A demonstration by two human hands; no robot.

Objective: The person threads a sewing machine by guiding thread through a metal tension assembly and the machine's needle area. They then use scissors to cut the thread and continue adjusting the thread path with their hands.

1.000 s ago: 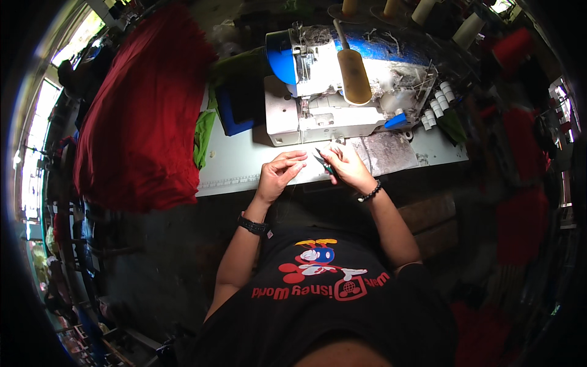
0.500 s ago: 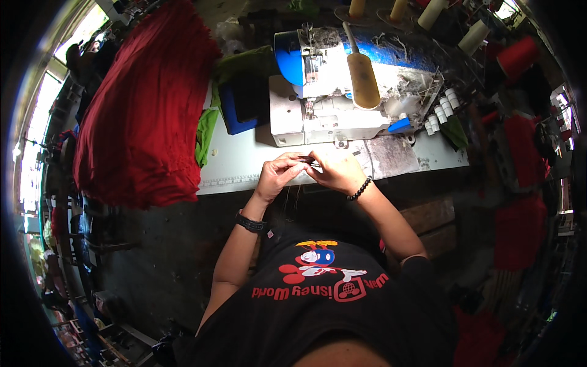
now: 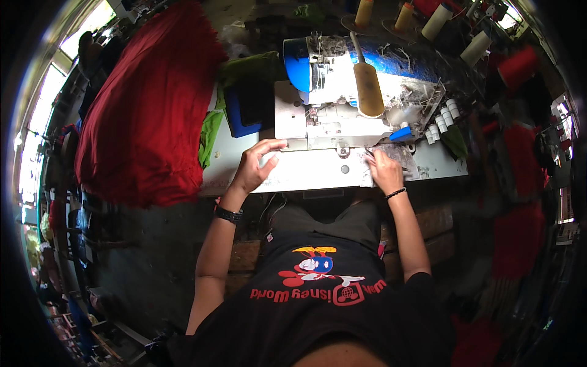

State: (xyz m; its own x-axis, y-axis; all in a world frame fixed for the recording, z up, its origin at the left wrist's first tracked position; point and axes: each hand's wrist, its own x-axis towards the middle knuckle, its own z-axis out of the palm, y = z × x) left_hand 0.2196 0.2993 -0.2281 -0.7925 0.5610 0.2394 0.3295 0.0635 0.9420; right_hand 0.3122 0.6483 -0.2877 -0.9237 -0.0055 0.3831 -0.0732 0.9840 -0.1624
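Observation:
A white and blue sewing machine, brightly lit, stands on a white table. At the front left corner of its base is my left hand, thumb and fingers apart, the fingertips at the machine's edge and nothing seen in the grasp. Off to the right, my right hand is low over the table by the machine's front edge, next to a worn grey patch. Its fingers are bent together around something small and dark that I cannot make out.
A large heap of red fabric covers the left side, with green cloth and a blue-edged dark pad beside it. A yellowish lamp hangs over the machine. Thread cones stand at the back right.
My hands, together before in front of the machine around a small dark thing with loose threads, have parted. The left went left to the machine's corner, the right went right.

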